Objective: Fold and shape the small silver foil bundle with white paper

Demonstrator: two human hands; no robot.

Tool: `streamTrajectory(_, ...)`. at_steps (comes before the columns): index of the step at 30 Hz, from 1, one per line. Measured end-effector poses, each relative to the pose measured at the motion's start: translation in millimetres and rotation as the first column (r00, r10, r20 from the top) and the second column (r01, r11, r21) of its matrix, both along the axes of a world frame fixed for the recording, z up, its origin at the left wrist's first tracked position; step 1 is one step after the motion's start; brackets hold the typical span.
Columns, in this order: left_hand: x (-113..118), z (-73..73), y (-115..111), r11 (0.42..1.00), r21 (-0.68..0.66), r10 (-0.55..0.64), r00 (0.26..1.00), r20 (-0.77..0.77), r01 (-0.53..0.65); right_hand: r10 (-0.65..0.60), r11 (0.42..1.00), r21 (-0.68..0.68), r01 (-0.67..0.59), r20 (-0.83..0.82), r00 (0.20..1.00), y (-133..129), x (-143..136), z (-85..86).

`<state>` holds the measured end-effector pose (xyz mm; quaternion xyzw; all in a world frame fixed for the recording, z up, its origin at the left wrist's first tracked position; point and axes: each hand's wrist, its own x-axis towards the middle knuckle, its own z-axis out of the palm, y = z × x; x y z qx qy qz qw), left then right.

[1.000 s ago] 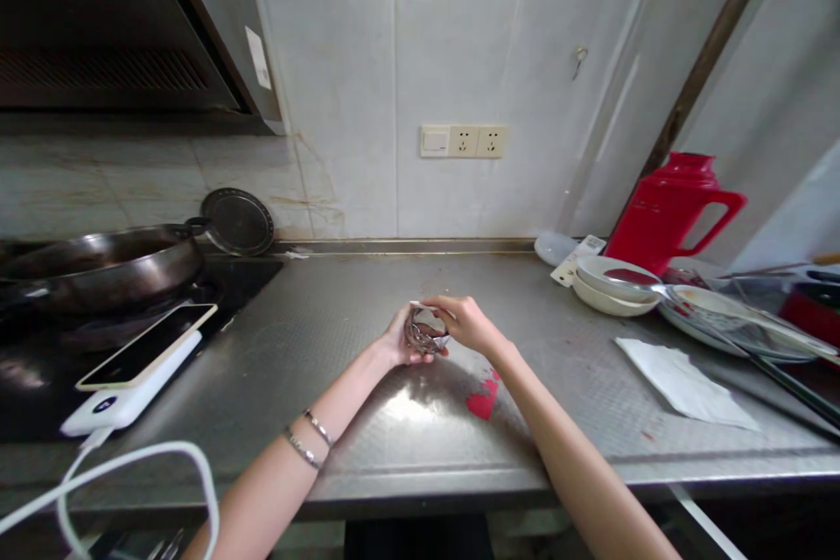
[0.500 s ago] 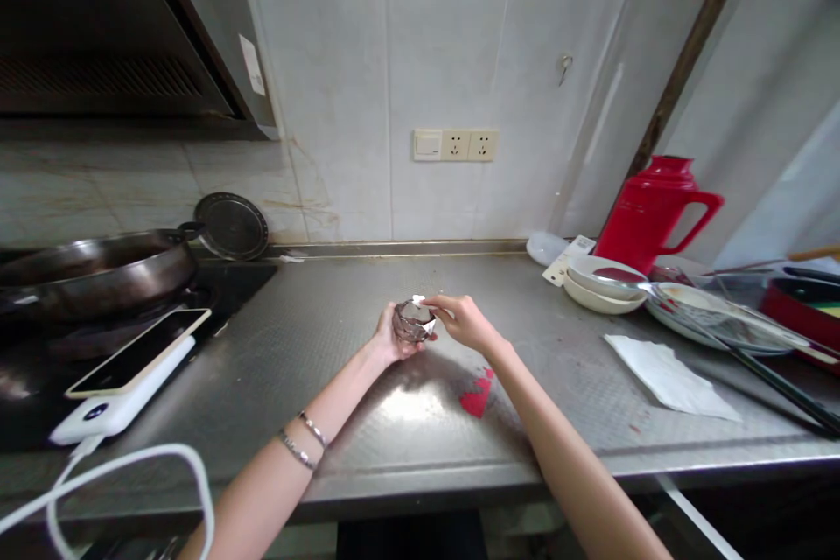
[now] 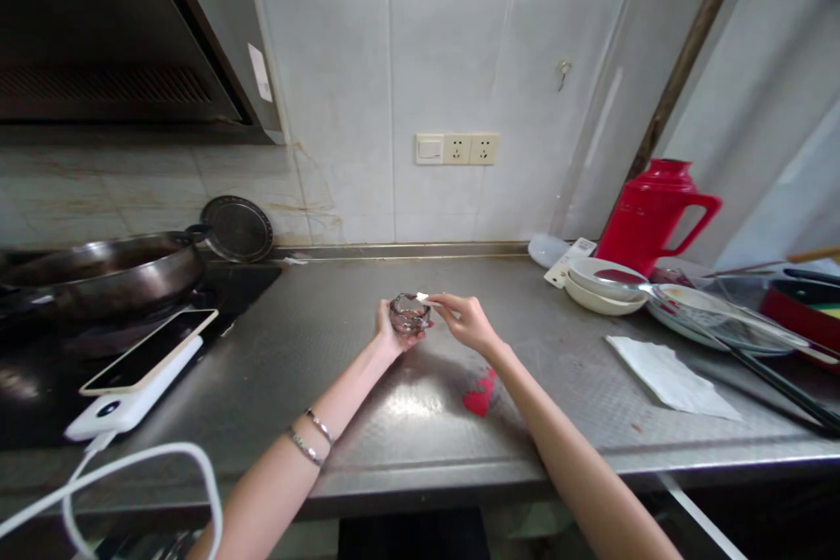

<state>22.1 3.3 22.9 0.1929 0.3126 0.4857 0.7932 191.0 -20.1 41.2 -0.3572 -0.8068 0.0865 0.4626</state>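
The small glass bowl [image 3: 410,315], dark and see-through, is held above the middle of the steel countertop [image 3: 341,297], between its back and front edges. We see the left hand [image 3: 392,336] curled around the bowl's left side and underside, clamped on it, the opening facing upward. The right hand [image 3: 468,322] is at the bowl's right, its fingertips pinched together on a small white wad [image 3: 422,297] at the far right part of the rim; whether the wad touches the glass we cannot tell. Since the bowl is round, we assign it no long axis. From the right fingertips its opening lies leftward and slightly lower, and we note no obstacle between. Nearer the front edge is a red patch [image 3: 478,401]. Toward the right end we find a paper sheet [image 3: 669,378], stacked bowls [image 3: 602,301] and a red flask [image 3: 649,214]; toward the left, a phone [image 3: 154,352] and a pan [image 3: 148,280].
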Motion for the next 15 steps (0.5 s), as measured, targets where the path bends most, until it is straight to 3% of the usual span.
streamTrajectory(9,-4,4.1,2,0.989,-0.112,0.113,0.988,0.107,-0.101,-0.009,0.98,0.197,0.005,0.021,1.0,-8,-23,-18.8)
streamTrajectory(15,-4,0.6,3,0.99,-0.096,0.111,0.987,0.117,-0.099,-0.004,0.952,0.305,-0.014,0.058,0.998,-15,-32,-18.1)
